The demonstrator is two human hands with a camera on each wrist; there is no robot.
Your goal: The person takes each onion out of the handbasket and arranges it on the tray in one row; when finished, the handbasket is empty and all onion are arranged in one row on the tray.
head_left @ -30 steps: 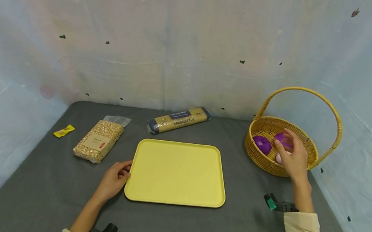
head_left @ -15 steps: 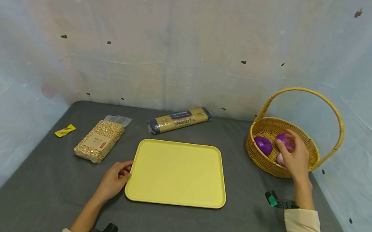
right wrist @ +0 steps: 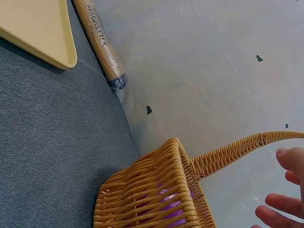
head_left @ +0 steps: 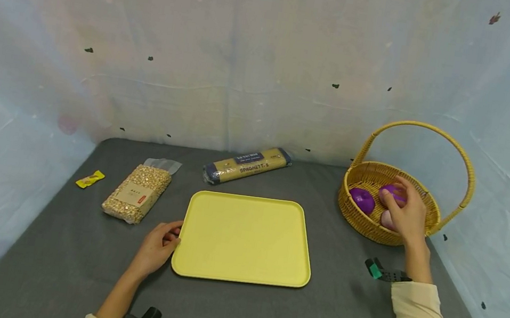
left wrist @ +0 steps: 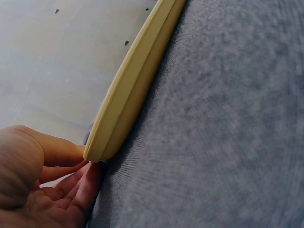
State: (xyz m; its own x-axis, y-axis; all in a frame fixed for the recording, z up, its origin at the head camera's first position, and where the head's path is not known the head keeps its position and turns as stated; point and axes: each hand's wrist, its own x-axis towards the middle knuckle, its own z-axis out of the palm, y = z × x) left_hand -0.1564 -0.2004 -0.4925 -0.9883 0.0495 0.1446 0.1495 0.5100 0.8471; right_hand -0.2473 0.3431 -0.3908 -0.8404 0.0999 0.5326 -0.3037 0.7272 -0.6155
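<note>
My left hand (head_left: 158, 247) pinches the left rim of a yellow tray (head_left: 244, 238) that lies on the dark grey table. In the left wrist view its fingertips meet the corner of the tray (left wrist: 126, 90). My right hand (head_left: 407, 208) hovers over the right side of a wicker basket (head_left: 362, 224), fingers loosely bent and spread apart. Inside the basket are a glossy purple round thing (head_left: 362, 200), a second purple one (head_left: 387, 190) partly behind the fingers, and a pale pink round thing (head_left: 388, 219). Nothing shows between the fingers (right wrist: 287, 204) in the right wrist view.
Behind the tray lies a spaghetti packet (head_left: 248, 166). A clear bag of pale yellow kernels (head_left: 138, 193) and a small yellow wrapped packet (head_left: 90, 179) lie at the left. The tall basket handle (head_left: 416, 123) arches above the basket; a cloth backdrop (head_left: 267, 64) hangs behind the table.
My right hand has shifted slightly right over the basket, and more of the pink thing shows. My left hand stays at the tray rim. The whole head view has drifted a little.
</note>
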